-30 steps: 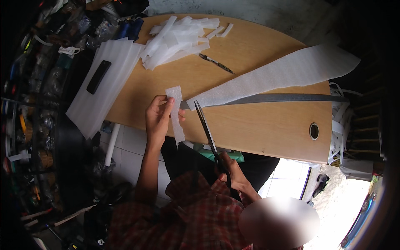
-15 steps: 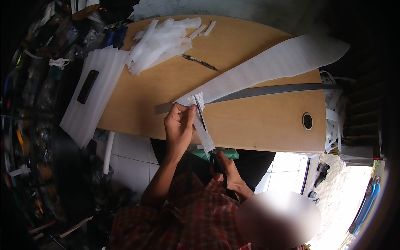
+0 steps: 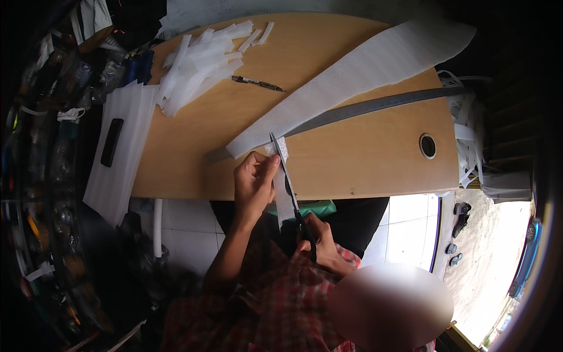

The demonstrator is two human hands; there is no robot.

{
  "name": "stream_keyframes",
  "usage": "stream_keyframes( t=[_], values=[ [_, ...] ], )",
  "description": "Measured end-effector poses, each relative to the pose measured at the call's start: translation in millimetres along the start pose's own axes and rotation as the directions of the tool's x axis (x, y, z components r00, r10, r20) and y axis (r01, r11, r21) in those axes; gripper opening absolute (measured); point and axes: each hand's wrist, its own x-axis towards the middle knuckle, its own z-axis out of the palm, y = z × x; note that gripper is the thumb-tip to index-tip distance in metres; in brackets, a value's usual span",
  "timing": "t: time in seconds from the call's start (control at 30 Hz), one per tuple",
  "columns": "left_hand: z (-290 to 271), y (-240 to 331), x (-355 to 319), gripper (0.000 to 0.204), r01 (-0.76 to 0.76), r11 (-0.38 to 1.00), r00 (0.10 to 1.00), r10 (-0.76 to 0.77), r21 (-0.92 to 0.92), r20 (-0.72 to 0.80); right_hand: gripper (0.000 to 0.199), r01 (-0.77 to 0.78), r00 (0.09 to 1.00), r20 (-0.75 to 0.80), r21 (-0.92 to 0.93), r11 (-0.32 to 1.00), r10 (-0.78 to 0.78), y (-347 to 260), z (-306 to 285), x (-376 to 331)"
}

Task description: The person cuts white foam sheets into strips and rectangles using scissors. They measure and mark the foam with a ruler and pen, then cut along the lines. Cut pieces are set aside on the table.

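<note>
Wooden table [image 3: 363, 170], rounded on its far side, grommet hole [image 3: 427, 145] near the right edge. Cluttered shelving runs down the left, dim and hard to read; white tiled floor shows below the table's near edge.

Left hand [image 3: 253, 185] at the near edge, thumb and fingers pinched on a narrow white foam strip [image 3: 281, 193], which hangs from the hand down past the table edge. Right hand [image 3: 319, 243] lower and closer to the body, fingers closed through the handles of black scissors [image 3: 293, 196]. Blades run up along the strip, tips at the end of the long white foam sheet [image 3: 363, 73]; whether the blades are parted or closed I can't tell from this angle.

Foam sheet lies diagonally across the table, wide end at far right and overhanging the edge, narrow end at the scissors. Long grey metal ruler [image 3: 375, 107] lies alongside it, partly under it.

Pile of cut foam strips [image 3: 199, 64] at far left of the table. Dark pen-like tool [image 3: 258, 84] just beside the pile. White foam bag with a black slot [image 3: 114, 152] hangs off the left edge. More foam offcuts [image 3: 469, 141] off the right edge.
</note>
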Motion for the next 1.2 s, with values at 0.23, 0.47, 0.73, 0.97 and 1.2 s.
stream_keyframes(
  t=[0.23, 0.47, 0.73, 0.97, 1.2],
  values=[
    [0.4, -5.7, -0.4, 0.027, 0.063, 0.998, 0.988, -0.066, 0.025, 0.138, 0.075, 0.033, 0.999, -0.038, -0.003, 0.999, -0.033, 10.0, -11.0, -0.5],
    [-7.8, -1.4, 12.6, 0.016, -0.039, 0.999, 0.994, 0.042, 0.037, -0.098, 0.083, -0.006, 0.999, -0.041, -0.044, 0.999, 0.004, 8.3, -29.9, 3.3],
    [-12.2, -0.2, 48.2, 0.019, -0.527, 0.797, 0.765, 0.596, 0.295, -0.244, 0.089, 0.053, 0.982, 0.189, -0.223, 0.973, -0.011, -15.3, -39.4, -3.9],
    [-5.4, 13.7, 44.2, 0.016, -0.523, 0.703, 0.717, 0.669, 0.483, -0.196, 0.086, 0.111, 0.972, 0.229, -0.264, 0.958, -0.049, -16.2, -36.7, -12.0],
    [-11.3, 12.2, 65.4, 0.022, -0.514, 0.799, 0.587, 0.594, 0.313, -0.550, 0.087, 0.052, 0.980, 0.199, -0.159, 0.986, -0.020, -10.2, -19.9, -14.6]
  ],
)
